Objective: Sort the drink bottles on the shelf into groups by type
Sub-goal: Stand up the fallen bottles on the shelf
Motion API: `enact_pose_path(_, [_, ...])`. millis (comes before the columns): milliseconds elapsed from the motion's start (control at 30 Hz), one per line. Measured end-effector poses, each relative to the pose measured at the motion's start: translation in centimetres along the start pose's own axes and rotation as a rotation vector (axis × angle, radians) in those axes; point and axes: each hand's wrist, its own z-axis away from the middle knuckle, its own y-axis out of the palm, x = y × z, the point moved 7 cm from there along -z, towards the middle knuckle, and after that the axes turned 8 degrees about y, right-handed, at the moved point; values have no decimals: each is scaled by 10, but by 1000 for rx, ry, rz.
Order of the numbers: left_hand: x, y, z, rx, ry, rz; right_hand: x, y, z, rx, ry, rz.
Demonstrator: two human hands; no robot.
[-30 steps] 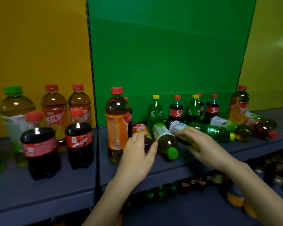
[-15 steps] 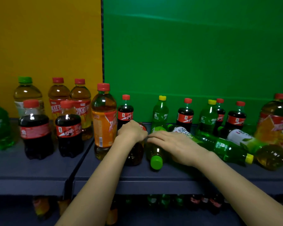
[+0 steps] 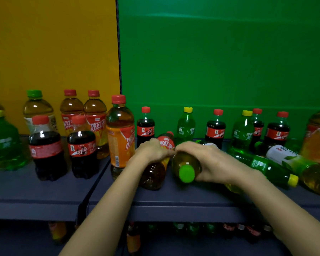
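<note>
We are finding the left hand point(image 3: 151, 151) wrapped over a lying iced tea bottle point(image 3: 152, 175), fingers curled across its red label, base facing us. The right hand point(image 3: 212, 163) is grasping a lying green tea bottle point(image 3: 186, 167) round its shoulder, green cap pointing at us. Both bottles are lying on the shelf point(image 3: 174, 198) just right of the tall orange-labelled iced tea bottle point(image 3: 120, 139), our reference. The two hands are meeting knuckle to knuckle, or nearly so.

In our judgement the step in hand is standing these two up and carrying each to its kind. We are advising a full wrap round each body and a lift clear before swinging. Small upright bottles are standing close behind, and the lying ones to the right could roll.

Left of the reference we are counting:
- two large cola bottles point(image 3: 45, 145)
- two red-capped iced teas point(image 3: 71, 108) behind them
- one green-capped tea point(image 3: 37, 108)
- one large lime soda point(image 3: 4, 141) at the frame edge

Right of it we are counting:
- four small colas point(image 3: 145, 128)
- two small lime sodas point(image 3: 186, 126) upright
- one lying lime soda point(image 3: 264, 166)
- one white-labelled green tea point(image 3: 284, 154) lying
- one large iced tea point(image 3: 319, 137) at the far edge

A further bottle under the right wrist is showing too little to identify.
</note>
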Motion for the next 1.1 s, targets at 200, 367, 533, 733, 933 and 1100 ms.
enact_pose_path(200, [-8, -20, 25, -426, 194, 105, -17, -44, -7, -120, 243, -367])
enact_pose_path(367, [-9, -23, 40, -605, 308, 182, -35, -48, -16, -168, 414, -629])
enact_pose_path(533, [-6, -18, 49, -689, 369, 286, -50, -39, -24, -241, 493, -697])
enact_pose_path(733, [2, -14, 50, -677, 382, 366, -56, -24, -33, -262, 582, -703])
enact_pose_path(933, [3, -14, 50, -651, 393, 406, -46, -20, -31, -275, 587, -699])
enact_pose_path(1100, [0, -12, 69, -674, 422, 344, -42, -26, -17, -163, 603, -496])
